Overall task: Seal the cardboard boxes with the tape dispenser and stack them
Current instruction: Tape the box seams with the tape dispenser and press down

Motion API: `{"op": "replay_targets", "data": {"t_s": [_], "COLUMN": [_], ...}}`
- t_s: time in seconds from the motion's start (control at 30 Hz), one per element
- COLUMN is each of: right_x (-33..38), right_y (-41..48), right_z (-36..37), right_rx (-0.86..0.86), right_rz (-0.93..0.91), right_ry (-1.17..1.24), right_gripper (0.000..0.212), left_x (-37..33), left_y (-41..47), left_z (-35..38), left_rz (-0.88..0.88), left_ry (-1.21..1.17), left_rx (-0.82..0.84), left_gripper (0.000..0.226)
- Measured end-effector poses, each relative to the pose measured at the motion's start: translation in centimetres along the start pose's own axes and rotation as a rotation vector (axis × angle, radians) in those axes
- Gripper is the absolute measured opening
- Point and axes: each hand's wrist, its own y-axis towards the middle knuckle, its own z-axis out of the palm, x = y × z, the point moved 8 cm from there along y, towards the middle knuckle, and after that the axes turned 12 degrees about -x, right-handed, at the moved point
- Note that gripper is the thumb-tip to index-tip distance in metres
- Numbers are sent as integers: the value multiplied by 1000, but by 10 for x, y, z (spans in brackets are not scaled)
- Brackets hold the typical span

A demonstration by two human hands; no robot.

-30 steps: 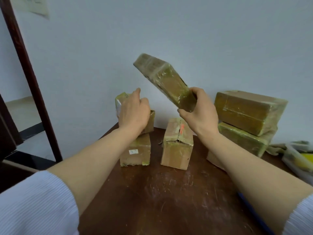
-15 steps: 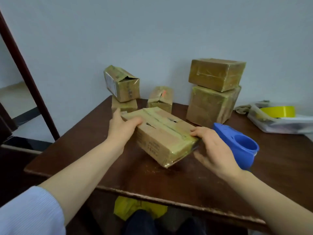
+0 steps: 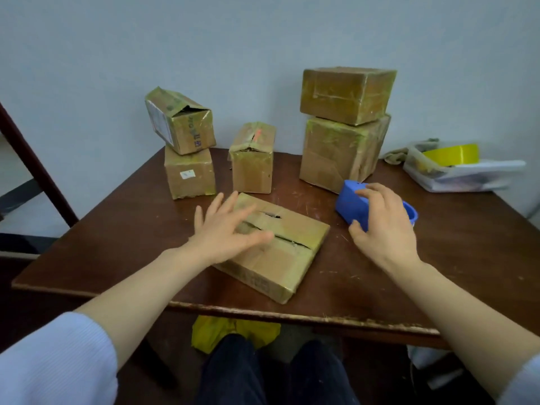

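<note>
A flat cardboard box point(image 3: 292, 252) lies on the brown table point(image 3: 438, 258), its top seam gaping. My left hand point(image 3: 225, 229) rests on the box's left part with fingers spread and straight. My right hand point(image 3: 380, 226) curls over the blue tape dispenser point(image 3: 349, 204) just right of the box, thumb at its near side and fingers on its top. Further back stand a tilted open box point(image 3: 181, 121) on a small box point(image 3: 190, 175), a single upright box point(image 3: 252, 159), and a two-box stack point(image 3: 344, 127).
A clear plastic tray point(image 3: 455, 176) with a yellow tape roll point(image 3: 453, 154) sits at the table's right rear beside a cloth. A dark wooden frame point(image 3: 35, 165) stands at the left. The table's front edge runs above my legs and a yellow bag on the floor.
The flat box came down from the air onto the table. My left hand moved onto its top. My right hand left the box and closed round the blue dispenser.
</note>
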Motion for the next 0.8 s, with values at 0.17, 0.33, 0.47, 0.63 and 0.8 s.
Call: {"op": "replay_targets", "data": {"t_s": [0.17,0.33,0.47,0.63,0.8], "right_x": [-50,-58,-67,-80,-80], "right_y": [8,25,29,37,55], "right_z": [16,24,34,28,-20], "right_rx": [343,413,482,407,234], "right_rz": [255,245,262,256,603], "right_ry": [-335,-343,-319,-166,369], "right_gripper": [85,53,51,47,30], "left_x": [-21,-56,-76,-71,-70], "left_y": [-10,-8,-5,12,27], "left_z": [40,59,61,31,-3], "left_rz": [168,121,49,-63,-187], "left_ry": [152,223,165,-132,-511], "left_rx": [366,327,315,100,-137], "left_gripper": [121,107,100,72,39]}}
